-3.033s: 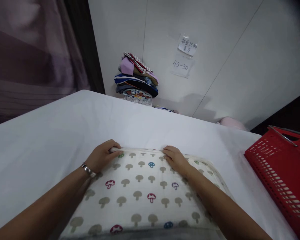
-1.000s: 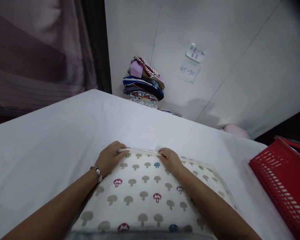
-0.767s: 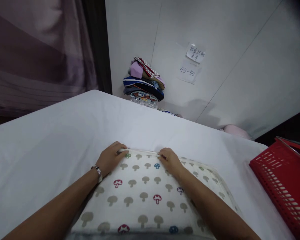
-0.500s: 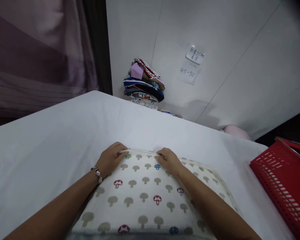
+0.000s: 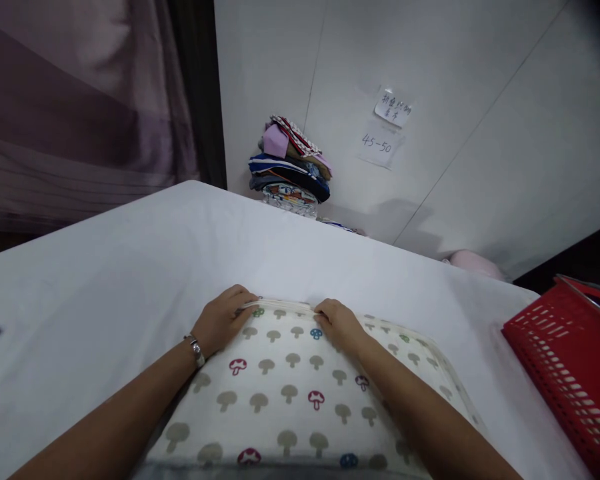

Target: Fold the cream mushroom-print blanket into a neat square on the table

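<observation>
A cream pillow with a mushroom print [image 5: 290, 393] lies on the white sheet [image 5: 105, 267] in front of me. My left hand [image 5: 223, 323], with a bracelet at the wrist, grips the pillow's far left corner, fingers curled over the edge. My right hand [image 5: 337, 323] pinches the same far edge near its middle, fingers closed on the seam. Both forearms rest across the pillow top.
A red plastic basket [image 5: 567, 373] stands at the right edge of the sheet. A stack of folded clothes [image 5: 290, 163] leans against the white wall behind. Two paper notes [image 5: 385, 123] are stuck on that wall. A pink object [image 5: 473, 263] shows past the far edge.
My right hand has slid left along the pillow's far edge, closer to my left hand. The view has shifted slightly; the pillow stays where it was.
</observation>
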`<state>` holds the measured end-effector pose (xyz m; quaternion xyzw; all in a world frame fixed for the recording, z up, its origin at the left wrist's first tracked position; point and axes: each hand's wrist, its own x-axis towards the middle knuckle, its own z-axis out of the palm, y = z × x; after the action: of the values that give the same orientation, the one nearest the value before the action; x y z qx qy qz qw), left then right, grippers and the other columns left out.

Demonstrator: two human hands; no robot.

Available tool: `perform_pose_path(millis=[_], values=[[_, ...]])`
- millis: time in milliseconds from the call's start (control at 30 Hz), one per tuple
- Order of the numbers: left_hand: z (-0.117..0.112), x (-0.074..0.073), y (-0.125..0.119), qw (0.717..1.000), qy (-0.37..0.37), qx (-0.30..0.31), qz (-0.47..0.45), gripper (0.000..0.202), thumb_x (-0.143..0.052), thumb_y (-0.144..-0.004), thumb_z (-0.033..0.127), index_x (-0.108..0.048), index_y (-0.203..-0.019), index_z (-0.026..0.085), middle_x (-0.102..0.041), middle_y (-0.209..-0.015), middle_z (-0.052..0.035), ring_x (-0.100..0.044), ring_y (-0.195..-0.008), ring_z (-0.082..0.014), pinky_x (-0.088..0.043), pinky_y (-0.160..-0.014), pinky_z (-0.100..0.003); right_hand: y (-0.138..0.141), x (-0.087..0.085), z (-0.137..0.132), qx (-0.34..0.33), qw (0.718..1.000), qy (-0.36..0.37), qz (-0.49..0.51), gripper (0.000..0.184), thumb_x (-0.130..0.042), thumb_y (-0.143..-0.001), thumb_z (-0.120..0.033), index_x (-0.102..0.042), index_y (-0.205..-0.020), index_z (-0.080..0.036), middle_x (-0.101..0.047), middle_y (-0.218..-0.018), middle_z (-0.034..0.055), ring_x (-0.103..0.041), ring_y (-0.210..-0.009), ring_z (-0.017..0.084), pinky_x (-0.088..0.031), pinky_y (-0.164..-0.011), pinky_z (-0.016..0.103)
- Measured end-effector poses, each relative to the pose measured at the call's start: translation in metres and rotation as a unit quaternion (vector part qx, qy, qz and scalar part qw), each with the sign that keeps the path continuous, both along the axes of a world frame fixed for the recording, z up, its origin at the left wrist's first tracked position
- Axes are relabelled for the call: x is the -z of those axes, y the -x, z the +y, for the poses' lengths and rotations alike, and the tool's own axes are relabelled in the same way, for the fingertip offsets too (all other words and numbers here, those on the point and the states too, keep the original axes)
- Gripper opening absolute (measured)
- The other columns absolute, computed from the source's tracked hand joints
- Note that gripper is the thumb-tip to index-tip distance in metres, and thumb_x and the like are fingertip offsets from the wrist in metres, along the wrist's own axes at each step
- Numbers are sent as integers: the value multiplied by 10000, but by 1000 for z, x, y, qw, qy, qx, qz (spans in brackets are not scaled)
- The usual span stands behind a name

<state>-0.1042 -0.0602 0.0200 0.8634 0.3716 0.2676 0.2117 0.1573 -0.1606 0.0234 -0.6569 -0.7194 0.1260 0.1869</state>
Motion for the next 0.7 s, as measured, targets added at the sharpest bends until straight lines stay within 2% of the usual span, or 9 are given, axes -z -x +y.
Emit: perform_pose_path(millis=[300,533,633,700], values=[[14,0,-9,994,53,-55,75,290,-384,-839,393,-625,-870,235,-631,-917,-20,-585,-844,-191,-442,-761,-314,4,9,9,16,999,-29,-25,169,-481,-864,-160,-628,-942,-194,-611,-932,55,-533,-899,184,-431,-819,306],[23,-1,-5,975,91,-124,159,476,-314,-840,480,-539,-1124,170,-558,-1194,-93,-529,-1056,-250,-406,-916,-376,1,23,14,6,994,-102,-28,150,-512,-871,-202,-633,-958,-188,-608,-951,42,-518,-907,165,-414,-847,289],[30,-2,-6,970,61,-135,195,520,-312,-825,470,-509,-1180,145,-533,-1215,-127,-506,-1095,-270,-400,-935,-400,-3,27,18,0,992,-116,-44,167,-506,-880,-233,-632,-977,-184,-608,-956,40,-516,-910,162,-410,-853,280],[26,-6,-12,971,3,-123,206,529,-304,-819,436,-497,-1204,129,-520,-1241,-136,-478,-1136,-276,-389,-952,-409,-4,27,20,2,992,-112,-52,170,-504,-882,-246,-629,-982,-188,-609,-959,36,-518,-907,159,-409,-851,278]])
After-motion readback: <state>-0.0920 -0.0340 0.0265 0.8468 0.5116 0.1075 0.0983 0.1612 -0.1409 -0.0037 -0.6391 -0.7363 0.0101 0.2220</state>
